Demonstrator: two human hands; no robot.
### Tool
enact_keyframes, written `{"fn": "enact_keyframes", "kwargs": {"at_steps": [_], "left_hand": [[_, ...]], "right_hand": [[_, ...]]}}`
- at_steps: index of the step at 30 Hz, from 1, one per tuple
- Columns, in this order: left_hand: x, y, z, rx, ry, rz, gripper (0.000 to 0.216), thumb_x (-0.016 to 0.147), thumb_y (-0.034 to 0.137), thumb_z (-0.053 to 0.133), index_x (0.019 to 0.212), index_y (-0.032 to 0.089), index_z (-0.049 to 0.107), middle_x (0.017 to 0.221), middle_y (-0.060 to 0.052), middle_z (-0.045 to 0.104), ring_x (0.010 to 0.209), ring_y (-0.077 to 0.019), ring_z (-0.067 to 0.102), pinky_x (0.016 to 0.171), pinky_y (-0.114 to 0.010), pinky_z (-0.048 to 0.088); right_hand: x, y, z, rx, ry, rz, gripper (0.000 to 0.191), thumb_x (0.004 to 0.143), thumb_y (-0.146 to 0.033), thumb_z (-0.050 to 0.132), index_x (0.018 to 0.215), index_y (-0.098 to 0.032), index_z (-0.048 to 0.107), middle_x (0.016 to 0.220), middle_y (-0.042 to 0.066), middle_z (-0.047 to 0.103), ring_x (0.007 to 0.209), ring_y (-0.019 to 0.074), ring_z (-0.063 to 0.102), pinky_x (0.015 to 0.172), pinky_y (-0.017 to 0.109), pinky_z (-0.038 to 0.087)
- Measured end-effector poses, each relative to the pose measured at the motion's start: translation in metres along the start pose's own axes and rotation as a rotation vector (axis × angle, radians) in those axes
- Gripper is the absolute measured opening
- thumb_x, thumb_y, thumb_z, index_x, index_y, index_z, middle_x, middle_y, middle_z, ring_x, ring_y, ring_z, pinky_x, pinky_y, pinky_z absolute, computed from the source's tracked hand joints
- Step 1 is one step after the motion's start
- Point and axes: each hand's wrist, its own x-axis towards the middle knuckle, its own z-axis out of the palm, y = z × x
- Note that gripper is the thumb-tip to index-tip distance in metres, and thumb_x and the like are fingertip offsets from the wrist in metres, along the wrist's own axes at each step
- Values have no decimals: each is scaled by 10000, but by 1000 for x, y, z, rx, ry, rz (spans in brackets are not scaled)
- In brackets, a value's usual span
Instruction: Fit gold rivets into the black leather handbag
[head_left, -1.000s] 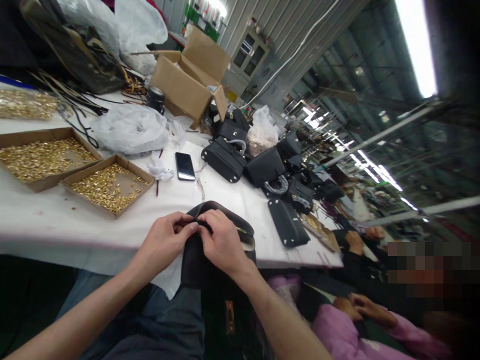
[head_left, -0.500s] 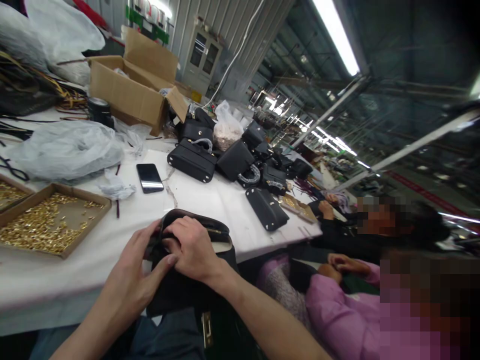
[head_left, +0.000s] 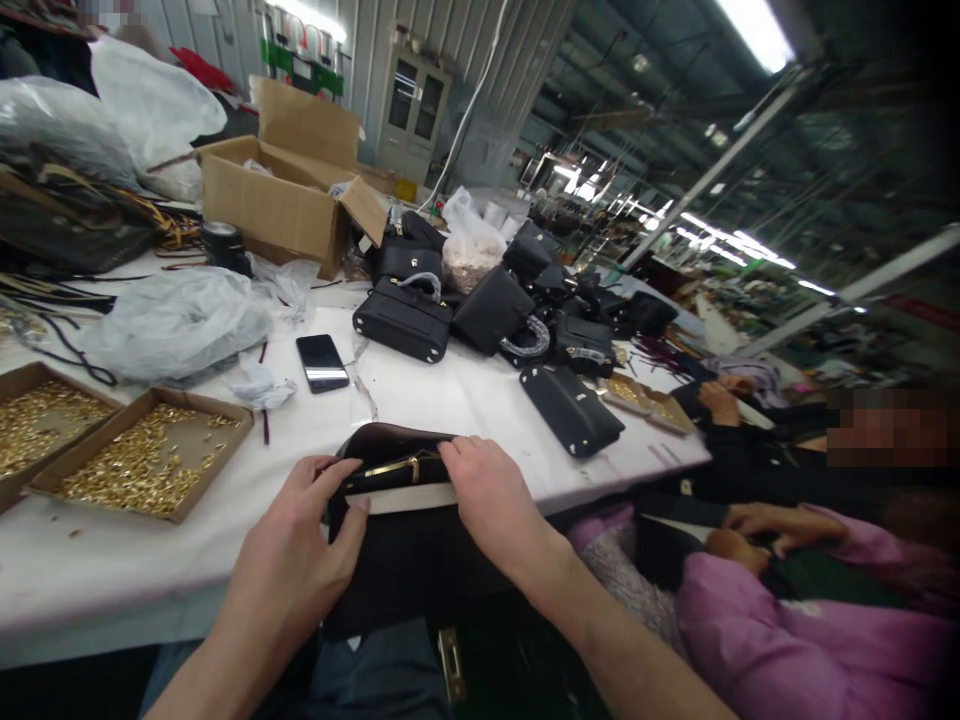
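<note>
- White desk: cardboard box at the far side, black handbags heaped mid-desk.
- Dark bag at the near desk edge, hanging over toward the lap, gold zipper facing up.
- Trays of gold fittings to the left; phone beyond.
- Left hand grips the bag's left end; right hand clasps its top right edge.

The bag looked like dark, smooth, matt leather with a shiny gold metal zip. The trays were brown cardboard full of shiny gold metal bits. The table wore white cloth. The phone was glossy black.
</note>
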Motion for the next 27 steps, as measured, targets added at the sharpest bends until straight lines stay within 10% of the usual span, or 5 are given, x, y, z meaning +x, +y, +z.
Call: {"fn": "enact_keyframes", "kwargs": {"at_steps": [6, 15, 22, 27], "left_hand": [[25, 40, -32, 508, -381, 66, 284, 1079, 383, 541, 1017, 270, 795, 1175, -84, 722, 909, -287, 755, 727, -386, 547], [57, 84, -41, 687, -652, 116, 220, 938, 73, 631, 970, 171, 825, 942, -152, 807, 918, -294, 796, 883, -376, 610], [61, 82, -27, 710, -634, 297, 116, 942, 132, 754, 839, 160, 799, 792, -140, 772, 764, -293, 779, 791, -376, 614], [65, 73, -21, 758, -563, 373, 178, 951, 107, 738, 787, 154, 786, 749, -149, 755, 711, -298, 760, 727, -369, 584]], "right_hand": [[2, 37, 0, 138, -8, -197, 216, 995, -5, 604, 974, -193, 709, 965, 54, 787, 928, 240, 687, 881, 412, 393], [6, 78, -1, 398, -88, -454, 255, 983, -13, 687, 1040, -243, 781, 1028, -19, 822, 951, 175, 732, 938, 363, 386], [-1, 62, -6, 184, -17, -393, 248, 1026, -78, 672, 1231, -211, 711, 1074, 56, 804, 940, 228, 705, 967, 408, 387], [-1, 62, 1, 264, 7, -449, 203, 998, -18, 614, 996, -203, 697, 912, 31, 769, 849, 204, 669, 970, 398, 395]]}}
